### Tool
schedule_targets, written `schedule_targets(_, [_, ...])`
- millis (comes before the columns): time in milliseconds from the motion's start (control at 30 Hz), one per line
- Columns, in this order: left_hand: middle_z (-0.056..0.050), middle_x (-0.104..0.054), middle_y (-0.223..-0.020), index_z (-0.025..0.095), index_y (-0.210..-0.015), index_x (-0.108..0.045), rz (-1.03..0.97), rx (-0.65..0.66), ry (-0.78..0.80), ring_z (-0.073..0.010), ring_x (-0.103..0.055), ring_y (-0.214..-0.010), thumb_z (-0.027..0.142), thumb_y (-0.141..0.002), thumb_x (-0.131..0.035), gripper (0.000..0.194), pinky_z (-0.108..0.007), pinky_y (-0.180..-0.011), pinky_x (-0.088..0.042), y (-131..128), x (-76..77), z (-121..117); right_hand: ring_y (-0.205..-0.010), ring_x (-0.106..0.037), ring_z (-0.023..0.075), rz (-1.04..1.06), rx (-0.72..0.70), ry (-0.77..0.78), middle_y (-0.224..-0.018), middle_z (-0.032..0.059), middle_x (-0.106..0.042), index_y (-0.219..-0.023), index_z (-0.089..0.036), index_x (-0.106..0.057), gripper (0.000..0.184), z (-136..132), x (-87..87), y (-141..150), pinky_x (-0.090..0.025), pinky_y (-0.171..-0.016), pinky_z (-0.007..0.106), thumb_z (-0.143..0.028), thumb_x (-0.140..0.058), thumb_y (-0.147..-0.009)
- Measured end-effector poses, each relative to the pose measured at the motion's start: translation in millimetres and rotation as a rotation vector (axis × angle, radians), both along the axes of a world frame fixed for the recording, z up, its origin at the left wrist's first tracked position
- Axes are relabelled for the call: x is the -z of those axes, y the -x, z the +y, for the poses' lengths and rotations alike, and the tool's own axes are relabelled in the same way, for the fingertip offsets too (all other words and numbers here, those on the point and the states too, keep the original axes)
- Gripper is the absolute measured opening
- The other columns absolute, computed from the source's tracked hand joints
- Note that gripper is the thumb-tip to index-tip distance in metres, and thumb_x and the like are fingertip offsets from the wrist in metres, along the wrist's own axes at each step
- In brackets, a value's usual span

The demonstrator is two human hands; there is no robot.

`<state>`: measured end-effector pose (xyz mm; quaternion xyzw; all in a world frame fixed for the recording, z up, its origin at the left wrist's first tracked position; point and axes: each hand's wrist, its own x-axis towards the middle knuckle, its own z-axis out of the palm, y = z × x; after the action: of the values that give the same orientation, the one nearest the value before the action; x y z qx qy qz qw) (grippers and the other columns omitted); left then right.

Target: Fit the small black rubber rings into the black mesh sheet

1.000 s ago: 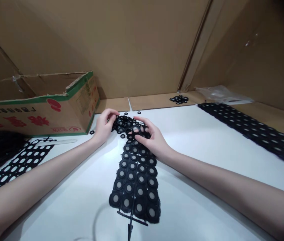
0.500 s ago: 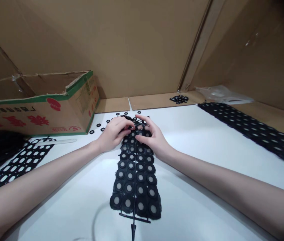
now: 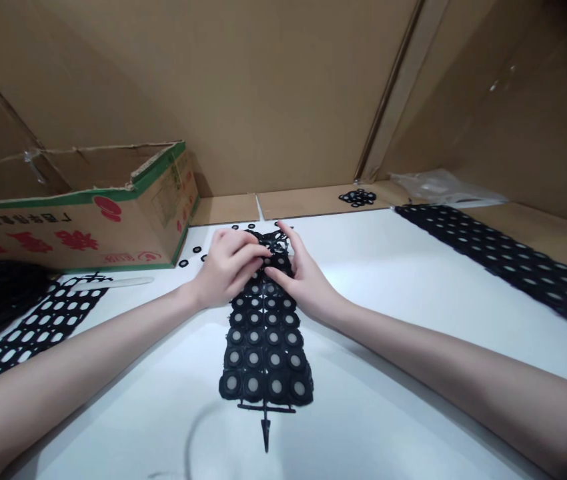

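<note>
A molded sheet of black rubber rings (image 3: 263,337) with pale centres lies lengthwise on the white table in front of me. Its arrow-shaped tab points toward me. My left hand (image 3: 228,267) bends over the far part of the sheet, with thumb and fingertips pinched together on it; the exact spot they grip is hidden. My right hand (image 3: 308,273) rests at the sheet's right side, thumb tip touching the rings, index finger stretched away and apart from the thumb. Several loose black rings (image 3: 197,249) lie beyond and left of my left hand.
At the left stands an open cardboard box (image 3: 143,220); before it are a dark heap (image 3: 3,300), a perforated black sheet (image 3: 48,320) and a pale strip (image 3: 118,283). On the right lie another ring sheet (image 3: 503,257) and a plastic bag (image 3: 448,187). A small ring pile (image 3: 357,197) sits behind.
The sheet has slid away from me and slightly left, its tab with it. My left fingers have curled more, while my right hand has shifted only slightly.
</note>
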<state>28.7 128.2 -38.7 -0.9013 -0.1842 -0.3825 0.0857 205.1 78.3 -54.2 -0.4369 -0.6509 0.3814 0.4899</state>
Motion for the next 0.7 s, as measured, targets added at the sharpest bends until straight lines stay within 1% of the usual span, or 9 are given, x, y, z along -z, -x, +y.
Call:
schedule_targets(33, [-0.007, -0.062, -0.098, 0.018, -0.108, -0.059, 0.042, 0.052, -0.027, -0.0191, -0.056, -0.092, 0.019, -0.092, -0.046, 0.021, -0.037, -0.087, -0.037, -0.7, -0.1, -0.7, -0.111, -0.058, 0.0249, -0.031, -0.004, -0.032, -0.135, 0.0102, -0.052, -0.149, -0.024, -0.015, 0.079, -0.5, -0.6, 0.0, -0.045, -0.100, 0.046, -0.020, -0.054, -0.081])
schedule_targets(100, [-0.008, -0.065, -0.098, 0.018, -0.114, -0.057, 0.102, 0.088, -0.051, -0.0187, -0.058, -0.089, 0.021, -0.093, -0.045, 0.024, -0.037, -0.087, -0.037, -2.1, -0.2, -0.9, -0.103, -0.061, 0.0249, -0.111, -0.016, -0.098, -0.132, 0.0103, -0.053, -0.150, -0.025, -0.014, 0.082, -1.7, -1.6, 0.1, -0.046, -0.096, 0.045, -0.018, -0.054, -0.079])
schedule_targets(167, [-0.008, -0.067, -0.097, 0.017, -0.115, -0.058, 0.123, 0.081, -0.046, -0.0184, -0.059, -0.086, 0.023, -0.094, -0.044, 0.026, -0.038, -0.087, -0.037, -3.2, 0.0, 0.0, -0.081, -0.062, 0.0227, -0.196, -0.028, -0.123, -0.110, 0.0089, -0.062, -0.151, -0.025, -0.011, 0.084, -3.1, -2.3, 0.4, -0.051, -0.084, 0.045, -0.016, -0.052, -0.079])
schedule_targets(233, [-0.008, -0.068, -0.096, 0.018, -0.111, -0.060, 0.136, 0.066, -0.036, -0.0184, -0.060, -0.084, 0.025, -0.095, -0.042, 0.025, -0.039, -0.088, -0.037, -3.8, 0.2, 0.4, -0.059, -0.055, 0.0187, -0.260, -0.037, -0.121, -0.081, 0.0032, -0.062, -0.152, -0.025, -0.007, 0.084, -4.4, -2.8, 0.9, -0.052, -0.068, 0.041, -0.016, -0.049, -0.080])
schedule_targets(267, [-0.008, -0.069, -0.095, 0.018, -0.110, -0.060, 0.139, 0.061, -0.029, -0.0184, -0.061, -0.083, 0.025, -0.095, -0.042, 0.024, -0.039, -0.089, -0.037, -4.1, 0.3, 0.1, -0.054, -0.051, 0.0172, -0.282, -0.036, -0.127, -0.072, 0.0006, -0.058, -0.152, -0.026, -0.006, 0.084, -5.0, -3.0, 1.1, -0.051, -0.064, 0.039, -0.016, -0.048, -0.081])
schedule_targets(333, [-0.007, -0.069, -0.092, 0.017, -0.106, -0.061, 0.131, 0.064, 0.004, -0.0180, -0.061, -0.082, 0.025, -0.095, -0.042, 0.024, -0.039, -0.090, -0.036, -4.8, 0.3, -1.9, -0.050, -0.047, 0.0158, -0.312, -0.033, -0.160, -0.064, -0.0016, -0.054, -0.152, -0.027, -0.006, 0.082, -6.0, -3.3, 1.7, -0.049, -0.061, 0.037, -0.014, -0.045, -0.082])
schedule_targets(400, [-0.007, -0.068, -0.090, 0.017, -0.102, -0.061, 0.098, 0.084, 0.076, -0.0174, -0.060, -0.080, 0.023, -0.095, -0.040, 0.023, -0.040, -0.091, -0.035, -5.9, 0.0, -4.9, -0.049, -0.046, 0.0151, -0.344, -0.029, -0.184, -0.061, -0.0023, -0.052, -0.153, -0.027, -0.007, 0.081, -6.7, -3.6, 2.4, -0.048, -0.061, 0.035, -0.013, -0.044, -0.082])
schedule_targets(500, [-0.005, -0.068, -0.085, 0.017, -0.093, -0.061, 0.000, 0.096, 0.246, -0.0165, -0.059, -0.078, 0.021, -0.095, -0.038, 0.024, -0.039, -0.089, -0.035, -8.6, -0.6, -8.5, -0.046, -0.042, 0.0145, -0.405, -0.025, -0.210, -0.057, -0.0035, -0.048, -0.153, -0.026, -0.007, 0.081, -7.3, -4.0, 3.2, -0.045, -0.058, 0.032, -0.012, -0.042, -0.082])
schedule_targets(700, [-0.002, -0.062, -0.074, 0.017, -0.078, -0.060, -0.307, 0.000, 0.578, -0.0172, -0.055, -0.073, 0.027, -0.090, -0.048, 0.020, -0.033, -0.074, -0.040, -11.2, -0.2, -2.7, -0.045, -0.038, 0.0143, -0.432, -0.029, -0.233, -0.055, -0.0050, -0.043, -0.152, -0.026, -0.011, 0.079, -7.4, -4.6, 3.7, -0.043, -0.058, 0.031, -0.011, -0.042, -0.081])
